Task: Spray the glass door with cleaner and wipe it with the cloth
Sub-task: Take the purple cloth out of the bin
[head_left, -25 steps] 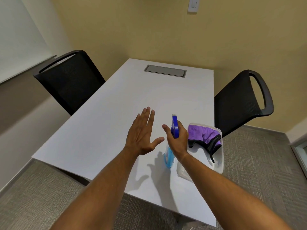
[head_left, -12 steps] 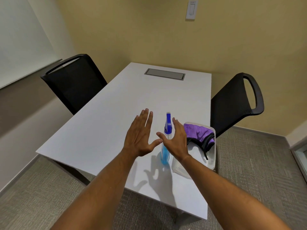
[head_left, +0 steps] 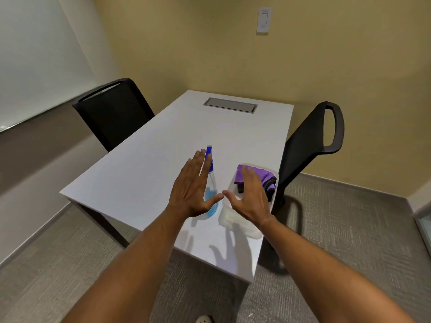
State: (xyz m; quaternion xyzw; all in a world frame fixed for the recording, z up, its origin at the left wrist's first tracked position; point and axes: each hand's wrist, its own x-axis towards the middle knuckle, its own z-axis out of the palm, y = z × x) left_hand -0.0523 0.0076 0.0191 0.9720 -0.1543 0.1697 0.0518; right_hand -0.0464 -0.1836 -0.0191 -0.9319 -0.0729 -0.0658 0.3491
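Observation:
A clear spray bottle point(head_left: 211, 185) with blue liquid and a blue nozzle stands upright on the white table point(head_left: 149, 173). Right of it sits a clear plastic tub point(head_left: 229, 217) holding a purple cloth point(head_left: 256, 174). My left hand point(head_left: 192, 187) hovers flat with straight fingers in front of the bottle, partly covering it. My right hand point(head_left: 249, 198) is spread above the tub, fingers straight, holding nothing. Neither hand grips anything. The glass door is not in view, apart from a sliver of glass at the far right edge.
A black chair point(head_left: 114, 110) stands at the table's left side and another black chair point(head_left: 310, 141) at its right. A metal cable hatch point(head_left: 230, 105) is set in the far end of the table. A wall switch point(head_left: 264, 19) hangs above. Grey carpet surrounds the table.
My right hand has let go of the spray bottle and moved right, over the tub. My left hand has drifted right in front of the bottle. The view has pulled back from the table.

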